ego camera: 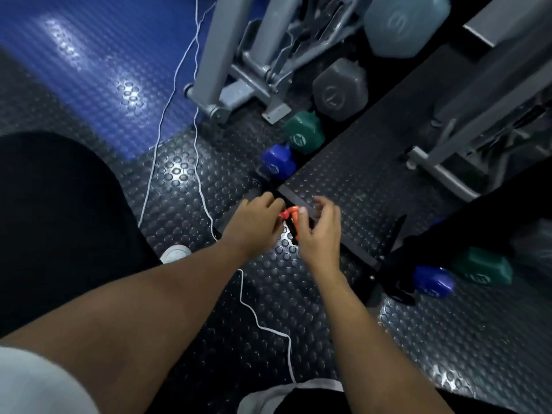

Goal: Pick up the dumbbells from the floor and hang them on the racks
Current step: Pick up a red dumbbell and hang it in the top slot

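One orange dumbbell (289,216), small, between both hands at the near end of the rack (343,180); not yet seated. Left hand (254,222) fingers curled on it; right hand (321,231) fingers relaxed, spread beside it. Already racked, by appearance: blue (277,162), green (303,135), grey (340,91) dumbbells on the far left row; blue (433,282) and green (481,267) on the right.

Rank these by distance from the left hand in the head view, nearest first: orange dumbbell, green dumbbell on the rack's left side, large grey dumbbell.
1. Orange dumbbell, beside the left hand.
2. Green dumbbell, up the rack's left side.
3. Large grey dumbbell, farther up.
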Action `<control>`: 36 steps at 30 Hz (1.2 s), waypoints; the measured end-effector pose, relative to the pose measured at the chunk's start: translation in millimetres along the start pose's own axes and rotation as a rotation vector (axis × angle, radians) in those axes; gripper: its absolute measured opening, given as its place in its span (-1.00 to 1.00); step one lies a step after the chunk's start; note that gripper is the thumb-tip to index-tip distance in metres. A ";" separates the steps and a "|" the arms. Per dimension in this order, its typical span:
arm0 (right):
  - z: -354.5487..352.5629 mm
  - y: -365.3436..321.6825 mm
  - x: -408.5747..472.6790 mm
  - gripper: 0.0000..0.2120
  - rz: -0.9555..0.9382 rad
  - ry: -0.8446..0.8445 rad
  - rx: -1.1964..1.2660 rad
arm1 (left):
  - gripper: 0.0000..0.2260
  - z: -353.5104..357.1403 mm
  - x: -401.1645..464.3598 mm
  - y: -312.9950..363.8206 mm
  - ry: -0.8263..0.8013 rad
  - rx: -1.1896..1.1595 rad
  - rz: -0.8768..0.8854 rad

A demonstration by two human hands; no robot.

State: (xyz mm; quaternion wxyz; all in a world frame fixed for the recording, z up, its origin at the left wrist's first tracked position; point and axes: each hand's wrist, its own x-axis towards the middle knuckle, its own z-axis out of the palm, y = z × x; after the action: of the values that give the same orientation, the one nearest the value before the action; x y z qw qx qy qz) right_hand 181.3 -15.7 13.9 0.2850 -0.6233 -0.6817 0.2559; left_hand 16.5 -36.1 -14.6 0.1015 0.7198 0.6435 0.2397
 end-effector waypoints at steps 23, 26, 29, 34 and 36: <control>163.2 152.9 144.4 -0.61 -0.077 -0.664 -0.444 | -0.41 200.3 18.9 -66.3 -0.726 0.173 -0.289; 169.6 146.6 157.6 -0.69 -0.109 -0.704 -0.606 | -0.58 197.1 27.1 -68.5 -0.738 0.228 -0.233; 171.5 139.6 163.0 -0.76 -0.088 -0.714 -0.652 | -0.55 197.9 23.0 -73.9 -0.724 0.173 -0.252; 172.7 143.0 158.7 -0.81 0.030 -0.655 -0.534 | -0.62 197.7 17.6 -76.2 -0.672 0.142 -0.251; 167.3 138.4 150.1 -0.77 0.061 -0.639 -0.496 | -0.64 192.7 12.9 -73.1 -0.679 0.121 -0.232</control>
State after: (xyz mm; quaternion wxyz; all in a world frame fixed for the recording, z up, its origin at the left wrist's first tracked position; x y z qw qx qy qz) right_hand 151.2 147.5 -191.3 -0.1078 -0.5824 -0.7581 0.2731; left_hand 44.7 18.9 -211.6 0.2932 0.6854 0.6634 -0.0647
